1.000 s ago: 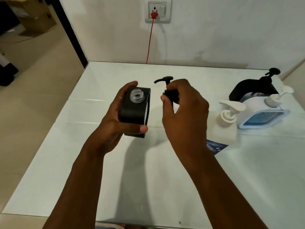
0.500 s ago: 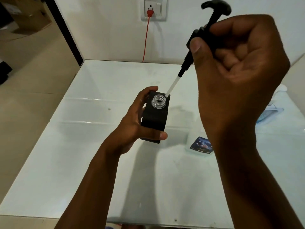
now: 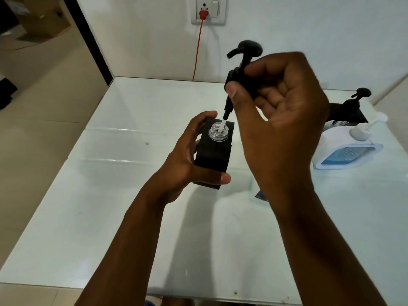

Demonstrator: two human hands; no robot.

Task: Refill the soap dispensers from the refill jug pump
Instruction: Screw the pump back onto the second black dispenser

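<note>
Left hand: the left hand (image 3: 187, 160) wraps round a black dispenser (image 3: 213, 156) at frame centre, holding it above the table (image 3: 114, 195).
Right hand: the right hand (image 3: 280, 120) pinches the black pump head (image 3: 241, 69), upper centre; its white dip tube (image 3: 221, 126) reaches into the open neck.
Progress: cap is off; whether soap has gone in cannot be told. Judging by this, filling or recapping remains, and other dispensers wait.
Shapes: blocky matte black body, clear threaded round neck (image 3: 218, 133), thin straight tube.
Right edge: a second black dispenser (image 3: 348, 109), a white pump bottle (image 3: 362, 131), a white-and-blue holder (image 3: 344, 154).
Surface: glossy white table.
</note>
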